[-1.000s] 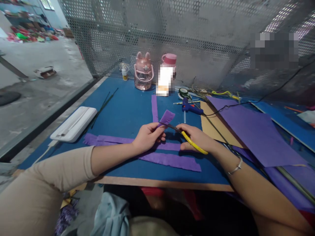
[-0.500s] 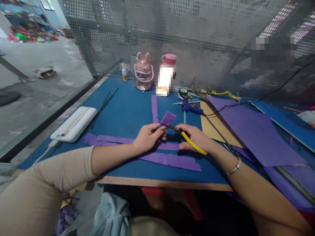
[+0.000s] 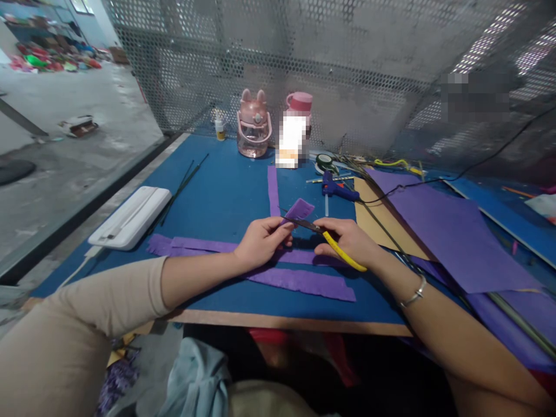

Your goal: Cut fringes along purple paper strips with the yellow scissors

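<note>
Between the fingers of my left hand is a small folded strip of purple paper, its free end pointing up and right. My right hand grips yellow-handled scissors, whose dark blades lie across the strip close to my left fingertips. Whether the blades are parted is hard to make out. Under my hands, long purple strips with uneven edges lie on the blue tabletop; the nearest strip is close to the front edge. Another narrow strip lies beyond my left hand.
A blue glue gun and tape roll lie beyond my right hand. Purple sheets cover the right side. A white power bank lies left. A pink bottle and a bright phone stand at the back by the perforated metal panel.
My right hand and the scissors have shifted slightly to the right, and the strip's free end has tilted a little. My left hand keeps its hold.
</note>
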Demonstrator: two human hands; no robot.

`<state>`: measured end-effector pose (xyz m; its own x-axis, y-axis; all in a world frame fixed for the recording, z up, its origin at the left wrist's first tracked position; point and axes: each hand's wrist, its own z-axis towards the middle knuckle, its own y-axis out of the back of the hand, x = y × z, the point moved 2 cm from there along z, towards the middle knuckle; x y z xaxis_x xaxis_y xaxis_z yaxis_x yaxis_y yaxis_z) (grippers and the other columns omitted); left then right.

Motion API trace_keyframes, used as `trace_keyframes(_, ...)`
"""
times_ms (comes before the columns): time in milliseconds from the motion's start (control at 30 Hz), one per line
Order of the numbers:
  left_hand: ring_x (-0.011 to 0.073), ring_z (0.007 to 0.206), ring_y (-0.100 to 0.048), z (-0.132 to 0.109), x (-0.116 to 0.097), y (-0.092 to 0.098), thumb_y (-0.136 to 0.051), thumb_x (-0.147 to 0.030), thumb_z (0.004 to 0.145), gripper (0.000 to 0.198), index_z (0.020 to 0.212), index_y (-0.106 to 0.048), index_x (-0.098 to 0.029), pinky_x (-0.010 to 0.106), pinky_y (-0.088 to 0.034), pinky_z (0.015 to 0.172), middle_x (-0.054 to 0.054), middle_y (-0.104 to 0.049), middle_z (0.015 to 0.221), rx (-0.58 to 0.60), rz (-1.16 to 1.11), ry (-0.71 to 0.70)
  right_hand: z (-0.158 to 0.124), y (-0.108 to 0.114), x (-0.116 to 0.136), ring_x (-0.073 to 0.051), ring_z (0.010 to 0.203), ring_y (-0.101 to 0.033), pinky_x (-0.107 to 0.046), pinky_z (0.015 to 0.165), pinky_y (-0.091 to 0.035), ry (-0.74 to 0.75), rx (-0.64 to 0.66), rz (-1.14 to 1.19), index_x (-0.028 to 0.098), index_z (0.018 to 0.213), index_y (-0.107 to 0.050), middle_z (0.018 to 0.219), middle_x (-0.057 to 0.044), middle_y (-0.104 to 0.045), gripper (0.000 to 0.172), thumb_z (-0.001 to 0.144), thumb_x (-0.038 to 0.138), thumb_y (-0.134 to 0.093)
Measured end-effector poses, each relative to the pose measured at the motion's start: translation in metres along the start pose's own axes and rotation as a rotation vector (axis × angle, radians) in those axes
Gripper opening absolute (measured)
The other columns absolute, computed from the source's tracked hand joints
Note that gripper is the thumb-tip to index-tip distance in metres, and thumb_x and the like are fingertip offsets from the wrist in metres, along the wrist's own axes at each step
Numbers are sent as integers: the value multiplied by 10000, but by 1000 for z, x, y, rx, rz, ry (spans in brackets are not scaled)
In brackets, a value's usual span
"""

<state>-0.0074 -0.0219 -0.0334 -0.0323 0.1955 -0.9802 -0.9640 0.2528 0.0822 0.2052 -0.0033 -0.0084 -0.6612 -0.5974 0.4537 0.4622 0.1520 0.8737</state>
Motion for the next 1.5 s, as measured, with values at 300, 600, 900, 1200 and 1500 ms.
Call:
trace_keyframes(300, 90, 595, -601, 1, 3, 0, -540, -421, 874, 308, 780, -622, -140, 175, -439, 517, 5, -620, 658, 1, -20, 42, -1, 0, -2, -155, 624, -563, -253, 577, -415, -14, -39, -10, 170, 979, -684, 765, -40, -681, 414, 791, 538, -657)
trace_keyframes(600, 97, 603, -632, 3, 5, 1, -573, -482, 839, 350, 781, -606, -138, 166, -445, 492, 11, -628, 680, -53, -116, 111, 2, -3, -2, -260, 911, -615, -351, 769, -481, 23, 49, -11, 189, 1177, -552, 1095, -106, -637, 697, 681, 658, -691)
trace_keyframes(900, 86, 552, -577, 2, 5, 0, -546, -458, 865, 348, 789, -655, -136, 177, -429, 491, 18, -640, 648, -7, -43, 34, 2, -3, 0, -277, 935, -615, -377, 792, -480, 58, 46, 21, 172, 1153, -576, 1084, -126, -641, 741, 677, 736, -637)
trace_keyframes(1200, 77, 514, -531, 0, 1, 1, -533, -445, 872, 364, 729, -656, -134, 183, -428, 501, 20, -650, 631, -15, 24, 13, 2, -3, 4, -254, 905, -631, -342, 775, -479, 65, 12, 0, 191, 1104, -603, 1045, -111, -668, 588, 739, 650, -651)
trace_keyframes(1500, 99, 594, -610, 0, 1, 0, -575, -468, 837, 350, 745, -628, -135, 173, -434, 494, 15, -628, 659, -9, -59, 73, 0, 0, 2, -169, 667, -609, -255, 607, -421, -14, -15, -65, 181, 995, -667, 804, -44, -697, 387, 809, 520, -645)
